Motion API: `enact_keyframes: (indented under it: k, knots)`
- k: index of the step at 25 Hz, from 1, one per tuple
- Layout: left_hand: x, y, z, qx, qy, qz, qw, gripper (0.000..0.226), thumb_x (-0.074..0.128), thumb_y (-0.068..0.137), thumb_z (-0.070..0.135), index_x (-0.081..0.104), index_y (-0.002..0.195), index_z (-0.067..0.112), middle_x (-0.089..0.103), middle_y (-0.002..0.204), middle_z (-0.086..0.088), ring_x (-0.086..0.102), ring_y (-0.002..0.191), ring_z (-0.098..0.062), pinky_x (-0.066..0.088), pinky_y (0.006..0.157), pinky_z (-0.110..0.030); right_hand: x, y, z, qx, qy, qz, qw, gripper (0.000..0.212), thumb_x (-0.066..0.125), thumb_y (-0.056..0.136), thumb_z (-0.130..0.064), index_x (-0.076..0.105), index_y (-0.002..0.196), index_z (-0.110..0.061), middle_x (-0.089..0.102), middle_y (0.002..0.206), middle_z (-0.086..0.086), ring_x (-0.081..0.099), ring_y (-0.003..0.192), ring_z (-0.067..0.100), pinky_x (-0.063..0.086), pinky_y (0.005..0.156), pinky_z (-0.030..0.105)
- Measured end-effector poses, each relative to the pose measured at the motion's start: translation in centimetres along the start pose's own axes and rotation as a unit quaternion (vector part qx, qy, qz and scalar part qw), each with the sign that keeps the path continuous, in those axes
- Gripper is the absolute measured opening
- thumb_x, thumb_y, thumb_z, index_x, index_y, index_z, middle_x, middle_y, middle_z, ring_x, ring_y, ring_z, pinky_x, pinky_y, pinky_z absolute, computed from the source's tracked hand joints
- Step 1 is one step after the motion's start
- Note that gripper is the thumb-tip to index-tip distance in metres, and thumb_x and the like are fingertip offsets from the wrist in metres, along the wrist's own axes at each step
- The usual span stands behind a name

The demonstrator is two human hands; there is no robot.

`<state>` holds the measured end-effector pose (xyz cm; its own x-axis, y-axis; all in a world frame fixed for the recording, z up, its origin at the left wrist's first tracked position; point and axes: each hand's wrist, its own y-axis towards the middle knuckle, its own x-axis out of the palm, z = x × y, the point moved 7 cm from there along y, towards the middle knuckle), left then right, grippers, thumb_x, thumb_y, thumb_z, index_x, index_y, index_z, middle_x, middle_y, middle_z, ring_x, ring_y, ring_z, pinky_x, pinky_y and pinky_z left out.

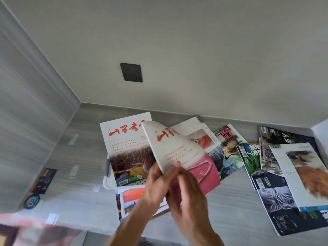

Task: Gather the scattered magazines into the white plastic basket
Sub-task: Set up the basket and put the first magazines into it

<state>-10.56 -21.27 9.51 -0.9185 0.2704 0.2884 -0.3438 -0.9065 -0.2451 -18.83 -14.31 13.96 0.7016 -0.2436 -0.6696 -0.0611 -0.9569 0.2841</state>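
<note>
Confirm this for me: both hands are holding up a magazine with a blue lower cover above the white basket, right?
Not quite. In the head view the magazine held by the left hand and right hand has a pink lower cover, not blue. It is indeed above the white basket.

Head view — downward, close over desk (230,201)

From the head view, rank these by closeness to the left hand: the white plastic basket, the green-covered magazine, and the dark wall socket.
Measured from the left hand:
1. White plastic basket, just to the left of the hand and partly under a magazine.
2. Green-covered magazine, off to the right among the scattered ones.
3. Dark wall socket, high on the wall beyond.
</note>
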Motion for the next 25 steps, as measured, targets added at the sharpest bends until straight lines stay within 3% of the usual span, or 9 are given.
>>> enact_keyframes:
  k: [2, 5, 8, 10, 13, 15, 16, 20, 25]
  knots:
    - [-3.3, -0.2, 1.5, 0.021, 0.009, 0.1, 0.995, 0.019, 0.064, 0.088, 0.018, 0.074, 0.102, 0.026, 0.076, 0.104, -0.006, 0.07, 0.101, -0.03, 0.059, 0.075, -0.03, 1.6, 0.8, -0.4, -0.018, 0.111, -0.077, 0.991, 0.028, 0.059, 0.093, -0.029, 0.059, 0.121, -0.028, 0.057, 0.132, -0.015, 0.059, 0.115, 0.004, 0.05, 0.093, 0.019]
    - [-6.9, -0.2, 4.0, 0.041, 0.06, -0.018, 0.997, 0.032, 0.06, 0.091, 0.014, 0.07, 0.114, 0.033, 0.071, 0.12, 0.001, 0.066, 0.112, -0.021, 0.057, 0.086, -0.031, 1.3, 2.2, 5.1, 0.141, 0.208, -0.036, 0.967, 0.054, 0.068, 0.085, -0.043, 0.046, 0.134, -0.036, 0.046, 0.142, -0.019, 0.061, 0.107, -0.001, 0.053, 0.086, 0.02]
    - [-11.0, -0.7, 4.3, -0.007, 0.067, -0.08, 0.994, 0.043, 0.072, 0.083, 0.023, 0.064, 0.125, 0.015, 0.065, 0.129, -0.01, 0.06, 0.12, -0.03, 0.053, 0.096, -0.045, 4.9, 4.3, 9.3, 0.334, 0.33, -0.132, 0.873, 0.089, 0.085, 0.066, -0.033, 0.039, 0.141, -0.036, 0.052, 0.137, -0.016, 0.054, 0.121, 0.012, 0.046, 0.1, 0.042]
    - [-13.9, -0.4, 4.1, -0.031, 0.044, -0.032, 0.998, 0.049, 0.079, 0.075, 0.025, 0.067, 0.118, 0.005, 0.067, 0.123, -0.018, 0.062, 0.115, -0.038, 0.052, 0.094, -0.052, 8.2, 5.7, 8.3, 0.332, 0.435, -0.186, 0.816, 0.063, 0.082, 0.063, -0.014, 0.063, 0.12, -0.029, 0.073, 0.115, -0.002, 0.065, 0.109, 0.024, 0.055, 0.086, 0.039]
    - [-19.3, 1.6, 6.3, 0.02, 0.074, 0.145, 0.986, 0.016, 0.078, 0.078, 0.014, 0.078, 0.094, 0.017, 0.078, 0.096, -0.006, 0.073, 0.092, -0.027, 0.062, 0.074, -0.038, 10.9, 8.3, 6.4, 0.308, 0.433, -0.138, 0.836, 0.031, 0.073, 0.076, -0.009, 0.072, 0.104, -0.023, 0.075, 0.106, 0.007, 0.071, 0.097, 0.032, 0.059, 0.079, 0.044]
    - [-22.3, 3.6, 8.3, 0.05, 0.135, 0.241, 0.96, 0.029, 0.064, 0.086, -0.002, 0.074, 0.087, 0.025, 0.078, 0.087, 0.009, 0.073, 0.078, -0.011, 0.057, 0.061, -0.018, 11.4, 10.9, 6.0, 0.294, 0.405, -0.068, 0.863, 0.028, 0.067, 0.084, -0.007, 0.072, 0.101, -0.029, 0.076, 0.101, 0.0, 0.074, 0.09, 0.021, 0.06, 0.068, 0.033]
    - [-23.4, 4.6, 8.6, 0.044, 0.18, 0.266, 0.946, 0.035, 0.057, 0.087, -0.007, 0.069, 0.089, 0.026, 0.077, 0.089, 0.01, 0.07, 0.077, -0.009, 0.057, 0.062, -0.018, 11.7, 12.0, 5.9, 0.291, 0.381, -0.047, 0.877, 0.027, 0.065, 0.086, -0.007, 0.072, 0.1, -0.03, 0.077, 0.1, -0.002, 0.074, 0.088, 0.016, 0.059, 0.065, 0.026]
    - [-24.8, 7.0, 6.0, 0.018, 0.353, 0.225, 0.908, 0.035, 0.046, 0.089, -0.002, 0.061, 0.109, 0.022, 0.071, 0.105, -0.004, 0.068, 0.088, -0.02, 0.06, 0.077, -0.043, 14.2, 12.9, 7.1, 0.315, 0.225, -0.06, 0.92, 0.025, 0.06, 0.091, -0.009, 0.068, 0.112, -0.02, 0.074, 0.111, 0.002, 0.07, 0.077, 0.005, 0.053, 0.056, 0.016]
    - [-24.9, 8.2, 1.8, -0.025, 0.454, 0.22, 0.863, 0.027, 0.054, 0.086, 0.004, 0.066, 0.107, 0.015, 0.07, 0.108, -0.008, 0.066, 0.085, -0.022, 0.052, 0.066, -0.028, 14.8, 11.3, 9.8, 0.312, 0.052, -0.111, 0.942, 0.032, 0.057, 0.086, -0.005, 0.067, 0.115, -0.015, 0.072, 0.118, 0.002, 0.065, 0.06, 0.008, 0.047, 0.042, 0.02]
